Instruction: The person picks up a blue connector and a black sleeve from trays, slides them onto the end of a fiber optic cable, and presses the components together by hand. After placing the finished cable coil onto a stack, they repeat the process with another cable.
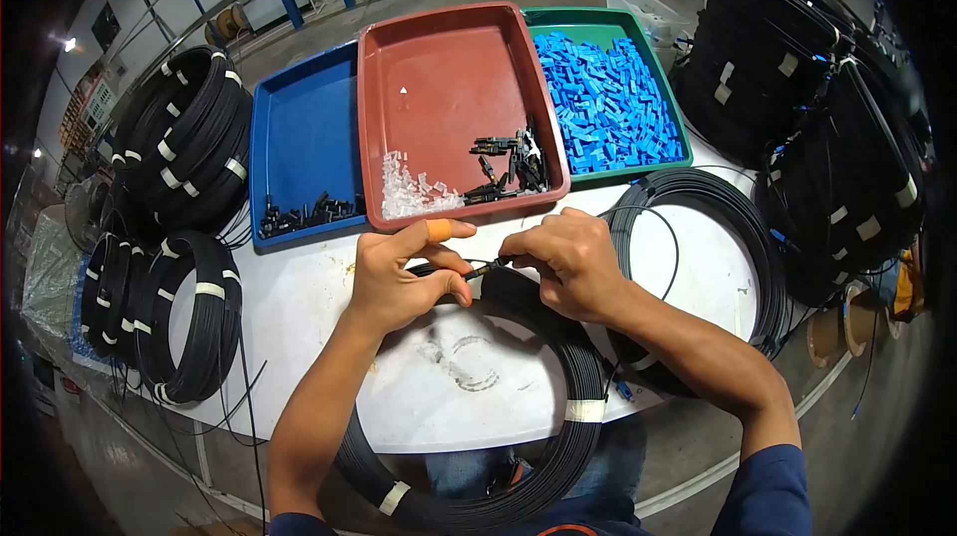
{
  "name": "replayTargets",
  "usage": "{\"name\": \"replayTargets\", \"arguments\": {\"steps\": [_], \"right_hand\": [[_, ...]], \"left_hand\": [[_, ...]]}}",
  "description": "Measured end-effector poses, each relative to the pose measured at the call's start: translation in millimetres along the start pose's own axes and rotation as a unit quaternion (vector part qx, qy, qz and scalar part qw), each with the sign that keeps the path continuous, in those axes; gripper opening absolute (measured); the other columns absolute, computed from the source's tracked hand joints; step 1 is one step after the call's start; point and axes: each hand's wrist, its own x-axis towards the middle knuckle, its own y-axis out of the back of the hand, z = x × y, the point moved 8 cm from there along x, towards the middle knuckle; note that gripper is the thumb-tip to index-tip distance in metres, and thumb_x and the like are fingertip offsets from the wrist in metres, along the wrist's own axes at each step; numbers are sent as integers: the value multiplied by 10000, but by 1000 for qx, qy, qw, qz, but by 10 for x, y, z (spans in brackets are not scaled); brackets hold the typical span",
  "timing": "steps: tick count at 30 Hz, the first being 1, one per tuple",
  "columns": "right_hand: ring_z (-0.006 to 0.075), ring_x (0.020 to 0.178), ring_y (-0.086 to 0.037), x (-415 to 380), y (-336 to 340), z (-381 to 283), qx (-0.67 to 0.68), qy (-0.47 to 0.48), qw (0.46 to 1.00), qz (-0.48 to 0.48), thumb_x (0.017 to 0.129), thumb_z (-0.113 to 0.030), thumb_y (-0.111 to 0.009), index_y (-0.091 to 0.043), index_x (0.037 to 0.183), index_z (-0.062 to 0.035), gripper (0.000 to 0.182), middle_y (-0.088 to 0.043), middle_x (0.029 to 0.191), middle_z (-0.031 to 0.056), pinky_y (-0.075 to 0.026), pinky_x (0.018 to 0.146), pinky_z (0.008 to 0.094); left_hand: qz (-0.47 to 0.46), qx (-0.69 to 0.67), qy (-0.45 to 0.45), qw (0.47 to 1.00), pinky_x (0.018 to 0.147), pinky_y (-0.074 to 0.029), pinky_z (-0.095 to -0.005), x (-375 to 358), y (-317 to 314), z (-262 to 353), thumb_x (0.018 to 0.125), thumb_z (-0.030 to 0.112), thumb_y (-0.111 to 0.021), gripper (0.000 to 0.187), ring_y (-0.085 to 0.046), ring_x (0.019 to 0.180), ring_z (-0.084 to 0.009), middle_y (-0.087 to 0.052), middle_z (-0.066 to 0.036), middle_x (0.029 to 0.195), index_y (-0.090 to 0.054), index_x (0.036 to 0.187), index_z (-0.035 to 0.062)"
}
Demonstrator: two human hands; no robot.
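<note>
My left hand (399, 272), with an orange wrap on its index finger, is closed on the end of a thin black cable. That finger stretches out above the thumb. Between the hands a small black connector (480, 272) shows at the cable end. The pinched fingertips of my right hand (573, 262) grip its far end and partly hide it. Just below both hands, a black cable coil (568, 366) with pale tape bands overhangs the front edge of the white table (478, 352).
Behind the hands, a red tray (449, 67) holds clear pieces and black parts. A blue tray (304, 137) has black parts; a green tray (683, 127) has many blue connectors. Another coil (758, 237) lies right. Stacked coils (189, 137) stand left, larger ones (758, 57) right.
</note>
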Motion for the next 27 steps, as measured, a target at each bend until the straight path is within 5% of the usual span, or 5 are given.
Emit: {"name": "replayTargets", "arguments": {"steps": [9, 14, 17, 21, 27], "right_hand": [[298, 733, -671, -22, -192, 112, 55, -38, 998, -22, 698, -53, -726, -724, 883, -109, 193, -685, 744, 85, -480, 702, 408], [356, 775, -679, 5, -352, 3, 154, -21, 984, -85, 794, -37, -712, -694, 994, -73, 204, -700, 812, 135, -504, 713, 451], [363, 766, -678, -51, -426, 21, 167, -24, 978, -120, 803, -29, -679, -669, 1030, -74, 232, -700, 807, 130, -519, 696, 458], [376, 768, -681, -53, -496, -42, 200, -12, 973, -116, 795, -99, -647, -656, 991, -82, 197, -691, 808, 150, -524, 688, 480], [376, 809, -677, -89, -598, -132, 136, 39, 969, -203, 665, -97, -673, -597, 1032, -49, 378, -680, 865, 134, -534, 696, 482]], "left_hand": [[-25, -38, 80, 996, 676, -558, -222, 20, -3, -210, 617, -22, -904, 513, -744, 720, -122, -755, -76, 750, -719, 1094, 1], [-87, -228, 171, 955, 816, -512, -284, -67, 113, -633, 427, 568, -975, 1168, -714, 924, -187, -739, -78, 1028, -566, 1373, 19], [-30, -271, 125, 954, 798, -530, -293, 129, 257, -578, 707, 750, -766, 1033, -720, 890, -194, -735, -111, 1031, -538, 1362, -15], [-84, -209, 86, 971, 781, -569, -273, 604, 89, -553, 964, 456, -658, 581, -713, 853, -167, -725, -136, 1002, -572, 1279, -24], [-179, 14, 67, 981, 759, -565, -294, 1408, -630, -271, 873, 73, -728, 246, -739, 843, -152, -765, -116, 933, -707, 1103, -13]]}}
